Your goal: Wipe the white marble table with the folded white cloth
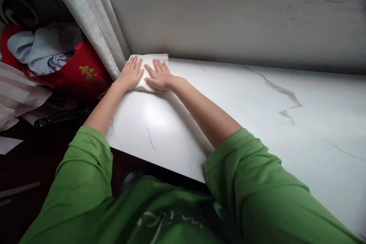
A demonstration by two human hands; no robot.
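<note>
A white cloth (148,61) lies folded flat on the white marble-patterned surface (177,137), at its far left corner by the wall. My left hand (130,75) rests flat on the cloth's left part, fingers stretched out. On the right part of the same cloth lies my right hand (159,76), palm down with its fingers spread. A small gap separates the two hands, and the cloth shows between them and beyond the fingertips. Neither hand is gripping it.
A light curtain (94,15) hangs just left of the cloth. Behind the surface rises a grey wall (228,23) below a window frame. At the left stands a red bag (82,72) holding grey-blue fabric (42,45). The surface's front edge runs close to my body.
</note>
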